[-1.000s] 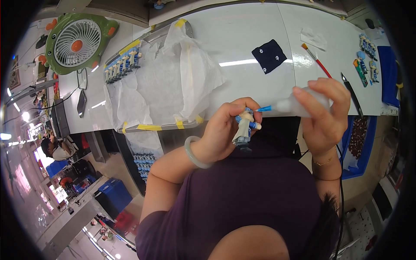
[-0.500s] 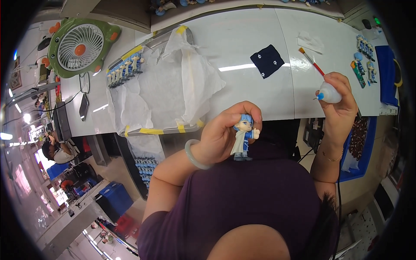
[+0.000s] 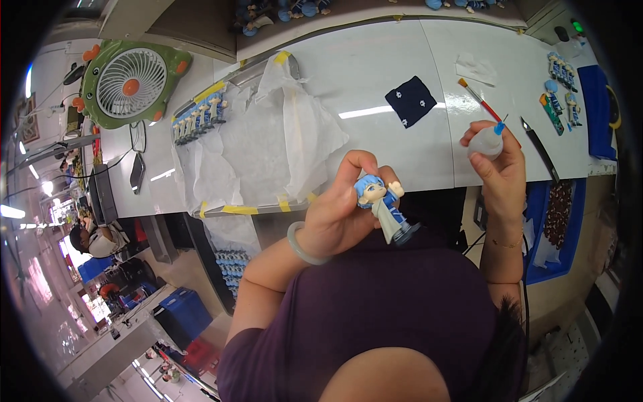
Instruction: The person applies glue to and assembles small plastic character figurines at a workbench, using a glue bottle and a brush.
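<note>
My left hand (image 3: 338, 208) grips a small figurine (image 3: 385, 206) with blue hair, a pale cape and blue clothing. The figurine leans, its head to the upper left and its dark feet to the lower right. Held in my right hand (image 3: 504, 171) is a white squeeze bottle (image 3: 485, 143) with a blue needle tip that points up. Beyond that hand lie a red-handled brush (image 3: 477, 98) and a dark craft knife (image 3: 540, 149). A dark blue cloth (image 3: 410, 102) with small white marks rests on the table (image 3: 375, 60) between the two hands' far sides.
A paper-lined tray (image 3: 268, 134) with several figurines (image 3: 200, 119) stands on the left, beside a green fan (image 3: 131, 82). More figurines (image 3: 562, 72) and a blue bin (image 3: 595, 110) are at the right. A blue crate (image 3: 552, 231) sits below the table's right edge. A phone (image 3: 138, 173) lies far left.
The figurine has gone from upright to tilted in my left hand. My right hand has moved a little left and turned the bottle, so its tip now points up instead of left.
</note>
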`<state>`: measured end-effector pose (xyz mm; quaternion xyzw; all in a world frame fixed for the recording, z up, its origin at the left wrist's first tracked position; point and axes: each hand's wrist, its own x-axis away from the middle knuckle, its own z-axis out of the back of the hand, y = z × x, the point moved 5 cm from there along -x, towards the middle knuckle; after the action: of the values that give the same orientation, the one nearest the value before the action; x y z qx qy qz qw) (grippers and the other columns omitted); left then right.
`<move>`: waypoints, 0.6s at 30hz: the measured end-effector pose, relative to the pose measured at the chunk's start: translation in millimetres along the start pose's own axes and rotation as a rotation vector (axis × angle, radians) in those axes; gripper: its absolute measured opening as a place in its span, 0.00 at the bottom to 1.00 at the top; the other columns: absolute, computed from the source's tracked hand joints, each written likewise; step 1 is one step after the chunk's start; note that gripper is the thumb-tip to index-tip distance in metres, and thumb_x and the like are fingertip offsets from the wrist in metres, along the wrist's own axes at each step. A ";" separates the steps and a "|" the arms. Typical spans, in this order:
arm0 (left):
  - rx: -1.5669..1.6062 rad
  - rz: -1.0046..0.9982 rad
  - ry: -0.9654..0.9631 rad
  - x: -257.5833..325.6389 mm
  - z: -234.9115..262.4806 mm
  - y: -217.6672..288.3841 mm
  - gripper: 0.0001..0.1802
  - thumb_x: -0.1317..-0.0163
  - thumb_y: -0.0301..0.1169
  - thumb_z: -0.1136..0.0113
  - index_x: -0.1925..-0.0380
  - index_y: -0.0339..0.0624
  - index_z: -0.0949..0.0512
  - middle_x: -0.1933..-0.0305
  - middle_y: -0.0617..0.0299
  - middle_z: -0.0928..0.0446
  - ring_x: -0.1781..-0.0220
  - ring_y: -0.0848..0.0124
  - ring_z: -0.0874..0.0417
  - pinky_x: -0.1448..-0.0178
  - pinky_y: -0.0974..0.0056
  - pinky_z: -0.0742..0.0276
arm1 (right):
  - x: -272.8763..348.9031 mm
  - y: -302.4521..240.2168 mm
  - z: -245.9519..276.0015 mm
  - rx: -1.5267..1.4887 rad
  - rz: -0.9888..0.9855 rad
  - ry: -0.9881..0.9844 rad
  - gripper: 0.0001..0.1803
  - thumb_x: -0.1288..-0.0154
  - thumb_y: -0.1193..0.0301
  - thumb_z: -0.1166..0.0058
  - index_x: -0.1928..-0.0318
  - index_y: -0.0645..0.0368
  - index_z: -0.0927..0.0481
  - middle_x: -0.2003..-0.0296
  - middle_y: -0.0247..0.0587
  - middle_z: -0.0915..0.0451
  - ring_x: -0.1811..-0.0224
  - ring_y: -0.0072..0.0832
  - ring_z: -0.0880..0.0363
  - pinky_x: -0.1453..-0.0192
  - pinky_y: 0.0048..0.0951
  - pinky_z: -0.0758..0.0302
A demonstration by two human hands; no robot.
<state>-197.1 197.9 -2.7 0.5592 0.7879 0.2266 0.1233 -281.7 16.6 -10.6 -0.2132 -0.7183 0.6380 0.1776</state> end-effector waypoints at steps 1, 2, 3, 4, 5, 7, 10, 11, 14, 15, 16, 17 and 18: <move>-0.001 0.002 -0.004 -0.4 -0.2 -0.7 0.15 0.40 0.40 0.54 0.57 0.49 0.41 0.57 0.55 0.35 0.62 0.74 0.34 0.62 0.71 0.36 | 2.1 2.1 -4.7 -0.074 -0.049 -0.047 0.16 0.48 0.77 0.46 0.57 0.63 0.29 0.63 0.38 0.27 0.59 0.23 0.29 0.50 0.25 0.34; -0.011 -0.028 -0.013 -0.9 -0.3 -0.3 0.14 0.40 0.39 0.53 0.57 0.49 0.41 0.55 0.55 0.36 0.60 0.73 0.34 0.61 0.71 0.36 | 4.8 3.6 -10.9 -0.107 -0.063 -0.088 0.16 0.46 0.74 0.47 0.56 0.62 0.32 0.64 0.39 0.27 0.60 0.23 0.28 0.53 0.24 0.32; -0.020 -0.057 -0.022 -1.4 0.0 0.5 0.14 0.40 0.37 0.52 0.57 0.49 0.41 0.54 0.55 0.37 0.58 0.73 0.34 0.60 0.71 0.36 | 8.2 2.4 -14.2 -0.106 -0.060 -0.086 0.16 0.46 0.74 0.47 0.56 0.62 0.32 0.64 0.39 0.27 0.60 0.23 0.28 0.53 0.24 0.32; -0.021 -0.057 -0.024 -1.8 2.0 -0.3 0.14 0.40 0.37 0.52 0.57 0.49 0.41 0.54 0.55 0.37 0.58 0.73 0.34 0.60 0.71 0.36 | 13.2 5.1 -21.9 -0.243 -0.151 -0.166 0.16 0.45 0.73 0.48 0.56 0.62 0.33 0.64 0.40 0.27 0.61 0.24 0.28 0.56 0.24 0.31; -0.095 -0.081 -0.040 -2.1 3.6 0.4 0.15 0.40 0.35 0.51 0.56 0.49 0.41 0.53 0.54 0.37 0.57 0.73 0.33 0.59 0.70 0.35 | 18.1 7.4 -30.1 -0.379 -0.243 -0.248 0.17 0.44 0.73 0.48 0.55 0.61 0.35 0.64 0.40 0.27 0.61 0.24 0.28 0.58 0.25 0.30; -0.168 -0.103 -0.058 -2.0 3.7 1.8 0.15 0.40 0.34 0.51 0.55 0.48 0.41 0.52 0.53 0.37 0.56 0.72 0.33 0.57 0.69 0.34 | 22.2 8.6 -37.5 -0.413 -0.279 -0.281 0.18 0.44 0.71 0.48 0.55 0.61 0.36 0.65 0.41 0.28 0.63 0.24 0.28 0.62 0.25 0.29; -0.308 -0.081 0.016 -0.8 5.5 2.5 0.17 0.40 0.32 0.51 0.52 0.45 0.40 0.51 0.52 0.36 0.55 0.72 0.32 0.54 0.68 0.33 | 25.5 4.4 -48.1 -0.472 -0.375 -0.350 0.21 0.51 0.73 0.40 0.57 0.60 0.35 0.66 0.38 0.28 0.65 0.22 0.29 0.61 0.22 0.29; -0.341 -0.057 0.052 -0.6 6.4 2.1 0.18 0.40 0.31 0.51 0.51 0.43 0.40 0.51 0.51 0.35 0.55 0.72 0.31 0.53 0.67 0.33 | 25.5 4.9 -50.3 -0.472 -0.377 -0.351 0.21 0.51 0.73 0.40 0.57 0.60 0.35 0.66 0.38 0.28 0.65 0.22 0.29 0.61 0.22 0.29; -0.378 -0.024 0.095 -2.6 3.8 4.5 0.18 0.39 0.32 0.52 0.50 0.39 0.38 0.51 0.50 0.35 0.54 0.71 0.31 0.52 0.67 0.32 | 24.8 6.0 -54.0 -0.416 -0.339 -0.381 0.23 0.56 0.76 0.36 0.60 0.59 0.34 0.67 0.35 0.29 0.66 0.21 0.30 0.61 0.21 0.30; -0.383 -0.014 0.101 -3.4 3.6 5.0 0.18 0.39 0.33 0.52 0.50 0.38 0.38 0.51 0.50 0.34 0.53 0.71 0.31 0.52 0.67 0.32 | 24.1 6.5 -53.9 -0.401 -0.332 -0.372 0.23 0.58 0.77 0.35 0.61 0.59 0.33 0.68 0.34 0.29 0.65 0.20 0.30 0.61 0.21 0.31; -0.382 -0.016 0.104 -3.2 4.3 5.2 0.18 0.39 0.33 0.52 0.50 0.38 0.38 0.51 0.50 0.34 0.53 0.71 0.31 0.52 0.67 0.32 | 23.8 6.7 -54.0 -0.387 -0.325 -0.365 0.23 0.60 0.78 0.34 0.63 0.58 0.33 0.69 0.32 0.29 0.65 0.19 0.30 0.62 0.20 0.31; -0.349 -0.021 0.123 -3.0 6.0 5.6 0.18 0.39 0.34 0.53 0.51 0.38 0.37 0.52 0.51 0.34 0.55 0.71 0.31 0.53 0.68 0.32 | 24.0 7.1 -54.3 -0.386 -0.328 -0.367 0.23 0.60 0.78 0.34 0.63 0.58 0.33 0.69 0.32 0.29 0.65 0.19 0.30 0.62 0.20 0.31; -0.316 -0.026 0.142 -3.1 7.9 6.1 0.17 0.38 0.35 0.53 0.53 0.38 0.37 0.54 0.52 0.34 0.57 0.72 0.30 0.55 0.69 0.31 | 23.9 5.8 -54.8 -0.387 -0.293 -0.382 0.22 0.60 0.78 0.35 0.64 0.58 0.33 0.70 0.32 0.29 0.66 0.19 0.30 0.62 0.21 0.31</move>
<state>-187.5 198.4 -6.8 0.5050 0.7564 0.3850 0.1568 -272.5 76.0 -10.1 -0.0133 -0.8700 0.4855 0.0855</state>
